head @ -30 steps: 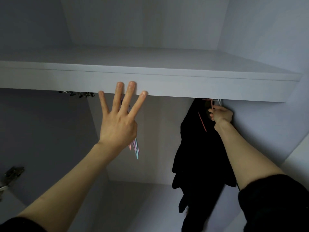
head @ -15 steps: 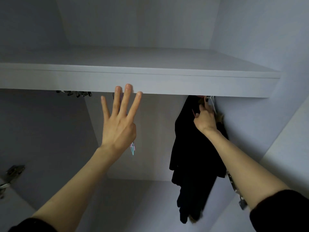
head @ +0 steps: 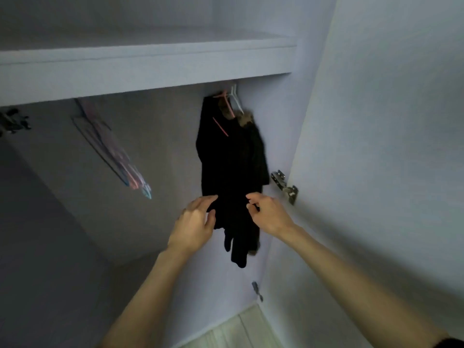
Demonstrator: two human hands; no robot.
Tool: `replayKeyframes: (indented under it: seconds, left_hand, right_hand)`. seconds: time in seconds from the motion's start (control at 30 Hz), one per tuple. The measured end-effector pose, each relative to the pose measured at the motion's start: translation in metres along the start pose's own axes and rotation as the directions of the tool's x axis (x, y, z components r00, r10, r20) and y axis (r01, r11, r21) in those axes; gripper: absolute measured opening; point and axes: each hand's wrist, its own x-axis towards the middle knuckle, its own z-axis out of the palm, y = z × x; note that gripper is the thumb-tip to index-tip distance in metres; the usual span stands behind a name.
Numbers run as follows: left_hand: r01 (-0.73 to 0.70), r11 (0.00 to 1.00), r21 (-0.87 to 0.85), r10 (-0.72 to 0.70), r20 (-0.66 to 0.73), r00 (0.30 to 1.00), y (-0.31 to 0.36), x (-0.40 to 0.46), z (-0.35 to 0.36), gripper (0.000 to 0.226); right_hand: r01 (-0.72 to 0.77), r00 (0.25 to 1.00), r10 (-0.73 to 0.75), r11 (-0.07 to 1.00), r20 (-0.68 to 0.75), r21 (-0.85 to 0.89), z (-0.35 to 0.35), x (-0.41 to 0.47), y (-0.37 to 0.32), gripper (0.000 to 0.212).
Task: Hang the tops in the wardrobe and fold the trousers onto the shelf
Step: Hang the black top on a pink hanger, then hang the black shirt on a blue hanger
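Head cam looked up into the wardrobe, w/ the shelf (head: 150,69) overhead. A black top (head: 226,167) hung on a pink hanger (head: 222,96) at the right end under that shelf, close to the side wall, w/ a white hanger (head: 236,101) and a second dark garment w/ a brownish fur trim (head: 246,119) just behind it. Both hands were at the top's lower edge: left hand (head: 195,222) had its fingertips on the left side of the hem, thumb under the cloth, looked like a loose pinch; right hand (head: 268,214) had fingers curled at the right side, touching the fabric, but I couldn't tell if it really gripped. Hands were apart, the cloth between them.

Step, I'd say: tidying the top once hung, pulling it straight. Next move prob. calls for a gentle downward tug, then letting go w/o knocking the hanger off. Fabric looked soft, limp, dark, sleeves dangling below the hem. A bunch of spare hangers (head: 113,151) hung well to the left. No trousers seen, so folding seemed yet to come.
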Motion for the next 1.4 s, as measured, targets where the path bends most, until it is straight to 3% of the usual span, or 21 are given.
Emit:
replayKeyframes:
  seconds: [0.17, 0.33, 0.43, 0.6, 0.67, 0.83, 0.93, 1.07, 1.17, 1.3, 1.4]
  left_hand:
    - [-0.231, 0.958, -0.169, 0.267, 0.235, 0.935, 0.035, -0.036, 0.049, 0.037]
    - [-0.395, 0.866, -0.307, 0.494, 0.401, 0.771, 0.089, -0.086, 0.085, 0.036]
    - [-0.492, 0.773, -0.4, 0.633, 0.453, 0.627, 0.129, -0.128, 0.106, 0.036]
    - [-0.596, 0.587, -0.547, 0.801, 0.499, 0.332, 0.201, -0.221, 0.134, 0.035]
    - [-0.636, 0.478, -0.606, 0.855, 0.487, 0.178, 0.236, -0.272, 0.141, 0.035]
    - [-0.631, 0.284, -0.722, 0.894, 0.437, -0.098, 0.301, -0.4, 0.142, 0.034]
    - [-0.621, 0.213, -0.754, 0.876, 0.43, -0.221, 0.328, -0.485, 0.141, 0.036]
    - [-0.607, 0.108, -0.788, 0.792, 0.437, -0.427, 0.356, -0.596, 0.144, 0.039]
    - [-0.567, 0.029, -0.823, 0.702, 0.42, -0.575, 0.38, -0.697, 0.144, 0.04]
    - [-0.51, -0.021, -0.86, 0.602, 0.397, -0.693, 0.398, -0.779, 0.145, 0.04]
    - [-0.494, -0.033, -0.869, 0.558, 0.394, -0.73, 0.402, -0.825, 0.15, 0.04]
  right_hand:
    - [-0.288, 0.957, 0.289, 0.957, -0.037, 0.021, 0.006, -0.102, 0.035, 0.035]
    - [-0.527, 0.827, 0.543, 0.839, -0.143, 0.135, 0.008, -0.223, 0.058, 0.033]
    - [-0.633, 0.707, 0.668, 0.744, -0.234, 0.212, 0.006, -0.301, 0.069, 0.033]
    - [-0.756, 0.431, 0.84, 0.535, -0.329, 0.376, 0.014, -0.449, 0.069, 0.03]
    - [-0.77, 0.299, 0.888, 0.441, -0.349, 0.46, 0.022, -0.518, 0.061, 0.031]
    - [-0.753, 0.028, 0.93, 0.261, -0.366, 0.604, 0.048, -0.671, 0.033, 0.031]
    - [-0.725, -0.108, 0.928, 0.173, -0.357, 0.667, 0.07, -0.76, 0.011, 0.032]
    - [-0.677, -0.28, 0.904, 0.053, -0.324, 0.734, 0.104, -0.869, -0.018, 0.031]
    - [-0.614, -0.461, 0.843, -0.076, -0.278, 0.786, 0.137, -0.965, -0.042, 0.031]
    - [-0.552, -0.604, 0.771, -0.223, -0.201, 0.804, 0.172, -1.039, -0.056, 0.03]
    - [-0.485, -0.71, 0.688, -0.326, -0.148, 0.812, 0.192, -1.085, -0.052, 0.03]
